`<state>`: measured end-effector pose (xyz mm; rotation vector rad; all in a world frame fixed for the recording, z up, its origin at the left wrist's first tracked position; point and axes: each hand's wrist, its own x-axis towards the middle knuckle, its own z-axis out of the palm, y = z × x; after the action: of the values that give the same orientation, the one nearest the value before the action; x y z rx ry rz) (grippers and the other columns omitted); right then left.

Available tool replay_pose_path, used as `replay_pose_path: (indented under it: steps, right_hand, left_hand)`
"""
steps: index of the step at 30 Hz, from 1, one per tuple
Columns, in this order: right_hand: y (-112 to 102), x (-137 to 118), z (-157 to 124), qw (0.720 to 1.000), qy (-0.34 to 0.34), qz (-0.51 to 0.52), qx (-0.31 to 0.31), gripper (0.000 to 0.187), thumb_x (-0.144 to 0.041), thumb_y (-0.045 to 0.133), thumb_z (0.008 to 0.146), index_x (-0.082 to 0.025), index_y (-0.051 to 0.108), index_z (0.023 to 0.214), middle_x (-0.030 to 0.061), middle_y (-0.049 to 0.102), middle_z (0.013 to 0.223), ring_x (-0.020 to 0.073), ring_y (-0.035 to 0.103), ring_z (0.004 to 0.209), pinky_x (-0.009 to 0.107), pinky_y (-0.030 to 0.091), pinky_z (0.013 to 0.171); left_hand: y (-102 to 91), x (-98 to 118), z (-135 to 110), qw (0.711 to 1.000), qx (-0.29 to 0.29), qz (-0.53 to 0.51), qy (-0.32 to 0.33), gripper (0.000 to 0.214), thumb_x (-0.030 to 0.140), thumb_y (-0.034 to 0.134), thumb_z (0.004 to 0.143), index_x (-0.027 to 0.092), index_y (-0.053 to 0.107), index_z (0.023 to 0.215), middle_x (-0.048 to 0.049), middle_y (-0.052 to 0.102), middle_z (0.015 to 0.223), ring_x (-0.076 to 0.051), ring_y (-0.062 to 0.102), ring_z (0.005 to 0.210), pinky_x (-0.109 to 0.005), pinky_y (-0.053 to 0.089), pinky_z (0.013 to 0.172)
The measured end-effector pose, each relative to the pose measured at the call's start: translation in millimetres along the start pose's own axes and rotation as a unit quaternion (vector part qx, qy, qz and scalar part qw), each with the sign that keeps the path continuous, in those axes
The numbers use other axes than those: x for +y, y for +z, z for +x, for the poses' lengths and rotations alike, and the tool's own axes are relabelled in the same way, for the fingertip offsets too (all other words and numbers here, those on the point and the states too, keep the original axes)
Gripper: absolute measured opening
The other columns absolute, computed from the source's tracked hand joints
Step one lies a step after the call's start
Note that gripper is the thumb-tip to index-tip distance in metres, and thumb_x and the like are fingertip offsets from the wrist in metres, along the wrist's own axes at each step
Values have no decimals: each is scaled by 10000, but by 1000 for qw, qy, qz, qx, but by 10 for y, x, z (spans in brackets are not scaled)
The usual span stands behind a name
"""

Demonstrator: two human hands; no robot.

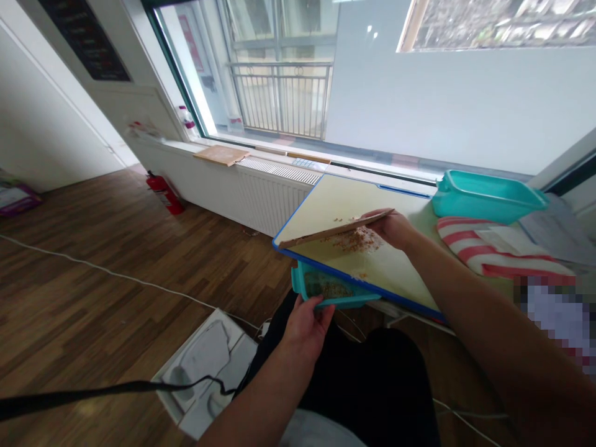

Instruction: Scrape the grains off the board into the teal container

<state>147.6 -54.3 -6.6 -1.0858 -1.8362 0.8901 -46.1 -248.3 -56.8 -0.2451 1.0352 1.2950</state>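
My left hand (310, 326) is closed on the near rim of a turquoise plastic tub (347, 303), held over my lap under the front edge of the board. Small brownish bits lie in the tub's bottom. My right hand (388, 226) grips one end of a long, thin brown flat piece (321, 236), perhaps cardboard, seen nearly edge-on. It slants across a cream board with a blue rim (410, 267). Against its near side lies a pile of pinkish-brown crumbs or grains (358, 240). A few more bits sit close to the front rim.
At the right stand another turquoise tub (488, 198) and a folded red-and-white striped cloth (493, 248). A radiator (274, 192) runs under the window, with a wooden board (221, 154) on the sill. A white box (205, 360) and red fire extinguisher (165, 194) are on the floor.
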Motion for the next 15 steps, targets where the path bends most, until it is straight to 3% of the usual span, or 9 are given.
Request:
replay_pose_path:
  steps: [8, 12, 15]
  right_hand:
    - [-11, -116, -160, 1000, 7, 10, -28, 112, -164, 672, 603, -270, 702, 620, 11, 720, 779, 213, 653, 784, 336, 548, 759]
    - [21, -105, -252, 998, 21, 52, -8, 71, -231, 685, 615, -243, 711, 680, 24, 722, 789, 222, 657, 805, 380, 527, 823]
    - [28, -124, -327, 998, 20, 53, -25, 82, -281, 679, 645, -249, 717, 710, 28, 727, 809, 223, 658, 821, 367, 525, 817]
  left_hand:
    - [80, -89, -12, 1000, 2, 3, -4, 322, -31, 538, 761, 186, 513, 997, -46, 628, 871, -120, 639, 614, -194, 549, 488]
    - [116, -139, -19, 1000, 8, 8, -9, 321, -29, 537, 765, 190, 519, 1000, -44, 627, 871, -119, 636, 608, -200, 550, 488]
    - [129, -168, -37, 1000, 16, 2, 3, 316, -29, 542, 765, 194, 523, 989, -32, 623, 862, -110, 633, 610, -200, 555, 508]
